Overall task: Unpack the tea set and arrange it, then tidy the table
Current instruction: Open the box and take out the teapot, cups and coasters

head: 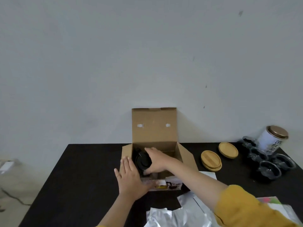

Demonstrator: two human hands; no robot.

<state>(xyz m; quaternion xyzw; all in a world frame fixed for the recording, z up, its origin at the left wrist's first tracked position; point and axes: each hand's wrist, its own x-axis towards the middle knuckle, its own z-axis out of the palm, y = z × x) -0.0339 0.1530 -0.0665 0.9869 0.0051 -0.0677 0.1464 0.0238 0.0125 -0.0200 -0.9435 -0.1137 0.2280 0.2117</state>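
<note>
From the head view, the open brown cardboard box (157, 154) sits at the centre of the black tabletop (78, 177), its lid flap standing upright against the grey wall at 12 o'clock. Inside the box, on its 9 o'clock side, is a round black-lidded vessel (142, 160), dark and glossy, probably the teapot of the set; only its top shows, so its body cannot be made out.

The right hand (156, 159) reaches into the box from 4 o'clock and curls around that vessel, fingers over its far side and thumb at its near edge, so it appears to be gripping it. The left hand (131, 179) lies flat and spread, fingers extended, pressed on the box's near-left corner at 7 o'clock, holding nothing, seemingly steadying the carton.

As a judgement, the unpacking is well along but not finished. Already out, at 3 o'clock of the box, are 2 stacks of round bamboo coasters (211, 160), and beyond them a cluster of small clear glass cups (268, 161) with dark interiors; their exact count is hard to tell. A white cylindrical tea canister with a bronze lid (272, 140) stands among them. The black-lidded vessel remains in the box, and the pieces are grouped loosely, not yet arranged.

Tidying looks untouched: silver foil pouches (177, 215) are scattered at 6 o'clock, and white paper sheets (209, 175) lie near the box at 4 o'clock.
</note>
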